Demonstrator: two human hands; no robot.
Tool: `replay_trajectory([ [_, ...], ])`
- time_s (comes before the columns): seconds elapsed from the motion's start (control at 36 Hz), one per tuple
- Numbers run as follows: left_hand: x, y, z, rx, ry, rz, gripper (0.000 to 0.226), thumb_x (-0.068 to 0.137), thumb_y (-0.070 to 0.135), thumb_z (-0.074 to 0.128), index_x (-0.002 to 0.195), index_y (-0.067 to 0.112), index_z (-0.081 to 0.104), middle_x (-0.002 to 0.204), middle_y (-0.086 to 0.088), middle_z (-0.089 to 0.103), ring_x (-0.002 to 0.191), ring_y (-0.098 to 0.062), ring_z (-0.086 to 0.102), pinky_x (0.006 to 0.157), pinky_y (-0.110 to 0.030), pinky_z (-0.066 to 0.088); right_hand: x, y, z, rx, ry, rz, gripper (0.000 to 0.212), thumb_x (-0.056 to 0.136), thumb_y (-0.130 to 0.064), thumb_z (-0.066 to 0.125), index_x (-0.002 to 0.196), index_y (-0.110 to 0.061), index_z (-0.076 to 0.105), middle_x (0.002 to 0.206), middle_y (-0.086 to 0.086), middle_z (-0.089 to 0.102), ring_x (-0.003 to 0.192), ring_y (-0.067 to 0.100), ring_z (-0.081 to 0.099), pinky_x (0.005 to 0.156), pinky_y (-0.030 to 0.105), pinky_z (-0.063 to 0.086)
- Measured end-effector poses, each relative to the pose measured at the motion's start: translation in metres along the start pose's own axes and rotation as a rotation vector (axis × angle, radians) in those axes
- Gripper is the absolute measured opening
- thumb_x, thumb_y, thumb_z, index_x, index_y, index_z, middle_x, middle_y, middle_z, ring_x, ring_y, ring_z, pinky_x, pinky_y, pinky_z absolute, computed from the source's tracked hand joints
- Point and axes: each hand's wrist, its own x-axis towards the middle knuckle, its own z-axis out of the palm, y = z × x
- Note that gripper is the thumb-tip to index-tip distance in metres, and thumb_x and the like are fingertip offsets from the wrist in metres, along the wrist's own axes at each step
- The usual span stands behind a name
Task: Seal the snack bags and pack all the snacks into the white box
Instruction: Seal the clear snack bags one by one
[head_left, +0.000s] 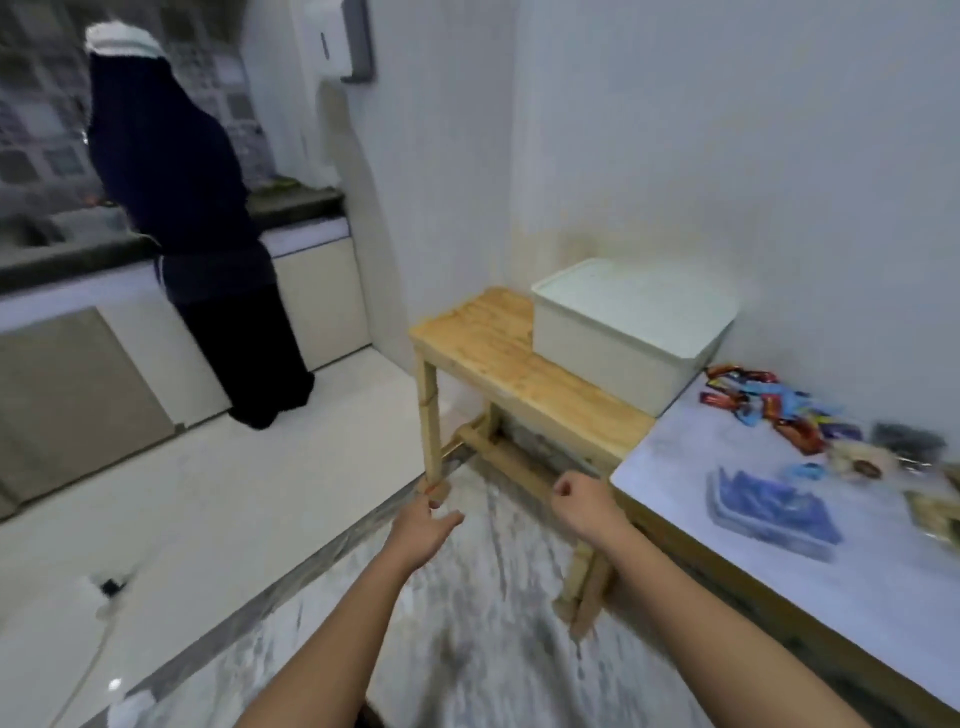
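The white box (618, 353) stands with its lid on at the right end of a wooden bench (493, 358) against the wall. Right of it, on a pale table (675, 467), lies a heap of red and blue snack packets (769, 405), a clear bag with blue contents (774, 512) and more bags (904, 447) near the right edge. Both my arms stretch out over the floor in front of the bench. My left hand (426, 525) is loosely open and holds nothing. My right hand (584, 501) is curled into a loose fist, empty, just left of the table's corner.
A person in dark clothes (192, 228) stands at a kitchen counter (301, 208) at the left with their back to me. A grey rug (467, 623) covers the floor below my arms. A white cable and a small dark object (110, 587) lie on the tiles at the lower left.
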Motion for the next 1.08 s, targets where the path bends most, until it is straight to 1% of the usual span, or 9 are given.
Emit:
replay_trajectory([
  [0.14,0.011,0.088,0.059,0.033,-0.135,0.106,0.061,0.085,0.046,0.058,0.127,0.003,0.048,0.128,-0.018,0.052,0.113,-0.033,0.053,0.090,-0.039,0.045,-0.015,0.067,-0.079,0.042,0.182,0.091,0.010,0.086,-0.023,0.049,0.086,-0.016,0.055,0.100,0.011,0.062,0.092,0.025,0.057,0.070,0.027,0.036],
  [0.19,0.013,0.126,0.090,0.028,-0.162,0.155,0.056,0.086,0.043,0.059,0.126,0.005,0.048,0.127,-0.014,0.053,0.111,-0.028,0.053,0.086,-0.035,0.044,-0.022,0.093,-0.110,0.050,0.228,0.149,0.013,0.086,-0.023,0.051,0.094,-0.015,0.056,0.106,0.008,0.061,0.095,0.024,0.055,0.072,0.026,0.036],
  [0.25,0.013,0.160,0.122,0.014,-0.201,0.200,0.053,0.087,0.039,0.059,0.126,0.005,0.048,0.126,-0.011,0.053,0.108,-0.024,0.052,0.082,-0.031,0.043,-0.028,0.121,-0.140,0.078,0.245,0.198,0.007,0.088,-0.022,0.050,0.087,-0.015,0.052,0.097,0.007,0.059,0.091,0.023,0.053,0.073,0.027,0.036],
  [0.31,0.013,0.191,0.157,0.041,-0.233,0.246,0.052,0.087,0.038,0.059,0.126,0.005,0.047,0.128,-0.011,0.051,0.107,-0.024,0.052,0.082,-0.031,0.042,-0.036,0.149,-0.170,0.087,0.277,0.235,0.017,0.091,-0.021,0.047,0.074,-0.017,0.046,0.084,0.004,0.054,0.084,0.021,0.050,0.070,0.027,0.036],
  [0.42,0.007,0.247,0.219,0.104,-0.225,0.310,0.054,0.087,0.039,0.058,0.129,0.007,0.046,0.133,-0.010,0.049,0.118,-0.024,0.050,0.093,-0.032,0.042,-0.049,0.204,-0.226,0.123,0.363,0.269,0.017,0.087,-0.016,0.049,0.071,-0.019,0.044,0.083,0.004,0.051,0.070,0.016,0.047,0.053,0.024,0.033],
  [0.5,0.005,0.280,0.260,0.145,-0.249,0.349,0.051,0.087,0.038,0.059,0.126,0.007,0.049,0.133,-0.012,0.050,0.117,-0.024,0.051,0.093,-0.030,0.041,-0.060,0.241,-0.260,0.125,0.437,0.268,0.011,0.085,-0.018,0.053,0.075,-0.016,0.049,0.082,0.004,0.055,0.070,0.016,0.049,0.053,0.024,0.031],
  [0.69,0.006,0.338,0.338,0.185,-0.357,0.393,0.049,0.088,0.034,0.060,0.127,0.008,0.048,0.131,-0.011,0.051,0.110,-0.022,0.053,0.085,-0.026,0.043,-0.070,0.319,-0.314,0.200,0.560,0.341,0.022,0.079,-0.014,0.053,0.060,-0.021,0.043,0.068,-0.001,0.051,0.073,0.020,0.050,0.063,0.027,0.035],
  [0.92,0.037,0.379,0.401,0.237,-0.425,0.454,0.047,0.088,0.031,0.059,0.127,0.006,0.048,0.131,-0.012,0.051,0.113,-0.022,0.051,0.085,-0.025,0.038,-0.054,0.373,-0.339,0.257,0.558,0.386,0.005,0.085,-0.011,0.050,0.082,-0.015,0.052,0.078,0.000,0.053,0.065,0.010,0.045,0.053,0.017,0.033],
  [1.08,0.091,0.397,0.444,0.291,-0.478,0.464,0.050,0.087,0.034,0.061,0.129,0.011,0.047,0.137,-0.010,0.046,0.118,-0.024,0.050,0.097,-0.033,0.042,-0.005,0.409,-0.351,0.309,0.531,0.463,0.016,0.086,-0.013,0.052,0.101,-0.013,0.058,0.098,0.004,0.056,0.085,0.017,0.051,0.062,0.023,0.038],
])
